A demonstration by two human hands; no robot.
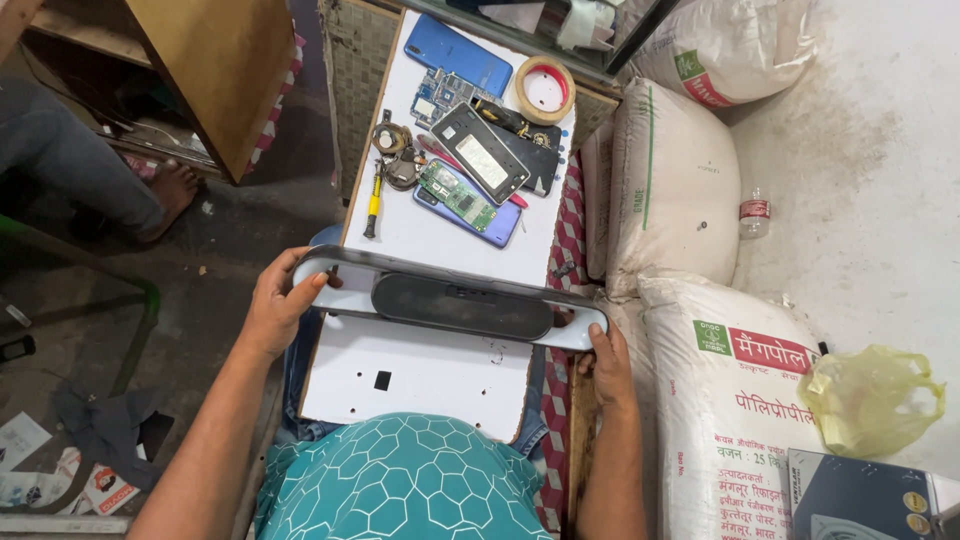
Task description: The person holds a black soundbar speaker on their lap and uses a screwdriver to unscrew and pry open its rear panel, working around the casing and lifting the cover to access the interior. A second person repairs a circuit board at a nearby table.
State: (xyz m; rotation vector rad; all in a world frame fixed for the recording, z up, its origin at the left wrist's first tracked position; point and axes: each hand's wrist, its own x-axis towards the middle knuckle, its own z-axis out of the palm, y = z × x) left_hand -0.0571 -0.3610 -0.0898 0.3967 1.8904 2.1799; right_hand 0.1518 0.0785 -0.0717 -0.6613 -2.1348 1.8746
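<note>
Gripping the long grey panel at its left end, left hand clenched round it; panel spans the white bench w/ dark centre strip; right hand grasps its right end. Yellow-handled screwdriver & phone parts at bench's far edge.

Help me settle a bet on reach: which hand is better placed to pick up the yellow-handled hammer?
Left, probably. The left hand grips the long grey speaker's near end, just below the yellow-handled hammer. The right hand holds the far end, across the white table.
</note>
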